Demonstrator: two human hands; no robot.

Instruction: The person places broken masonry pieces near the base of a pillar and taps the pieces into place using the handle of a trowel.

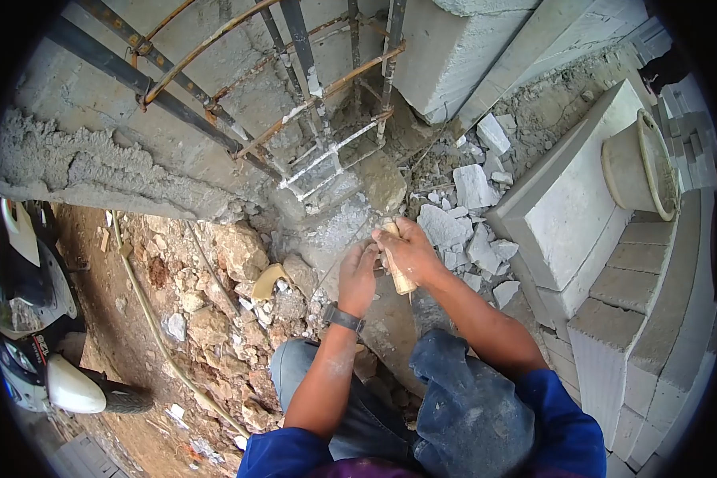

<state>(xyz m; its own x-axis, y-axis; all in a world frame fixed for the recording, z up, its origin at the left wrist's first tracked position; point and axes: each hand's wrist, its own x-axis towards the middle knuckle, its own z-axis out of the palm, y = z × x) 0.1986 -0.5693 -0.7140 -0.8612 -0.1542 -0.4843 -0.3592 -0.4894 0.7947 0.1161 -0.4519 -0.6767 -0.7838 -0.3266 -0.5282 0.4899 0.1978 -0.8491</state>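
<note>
My right hand (pixel 413 253) is closed around a pale, wood-coloured stick-like piece (pixel 402 280), with a thin dark tip at its lower end. My left hand (pixel 359 275), with a dark watch (pixel 344 319) on its wrist, is beside it with fingers bent together in a pinch near the piece. What those fingers hold, if anything, is too small to make out. Both hands are over the grey concrete base (pixel 386 311), below the rusty steel rebar cage (pixel 319 103).
Broken white block pieces (pixel 446 227) lie to the right, near large grey blocks (pixel 570 187) bearing a bucket (pixel 641 167). Rocks (pixel 243 251) and a long hose (pixel 147 327) lie on the left, beside a parked motorcycle (pixel 76 382). A concrete wall (pixel 135 139) borders the cage.
</note>
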